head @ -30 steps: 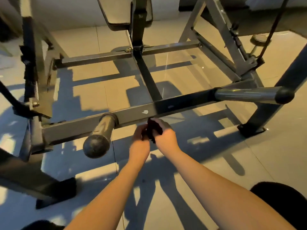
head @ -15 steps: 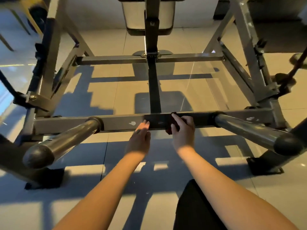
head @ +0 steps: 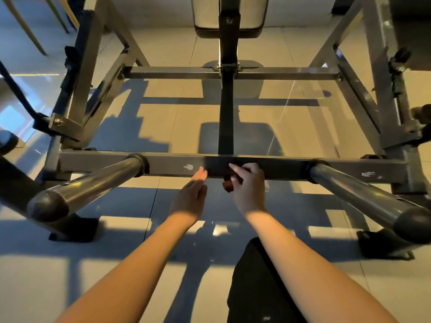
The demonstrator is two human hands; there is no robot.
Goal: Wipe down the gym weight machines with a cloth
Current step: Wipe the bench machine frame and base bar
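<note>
A grey steel weight machine frame fills the view, its near crossbar [head: 168,165] running left to right in front of me. My right hand [head: 248,187] grips a small dark cloth [head: 228,184] and holds it against the crossbar's front face near the middle. Most of the cloth is hidden under the fingers. My left hand [head: 192,194] hovers just left of it with straight fingers, its fingertips at the crossbar's lower edge, holding nothing.
Two round weight pegs [head: 93,183] [head: 363,194] stick out toward me from the crossbar on either side. A central beam [head: 226,117] runs back to a padded seat [head: 227,17]. Angled frame legs stand left and right on a tiled floor [head: 163,127].
My view has swung to face the crossbar squarely. The hands parted: the right one took the cloth onto the bar and slid slightly right, the left one opened beside it.
</note>
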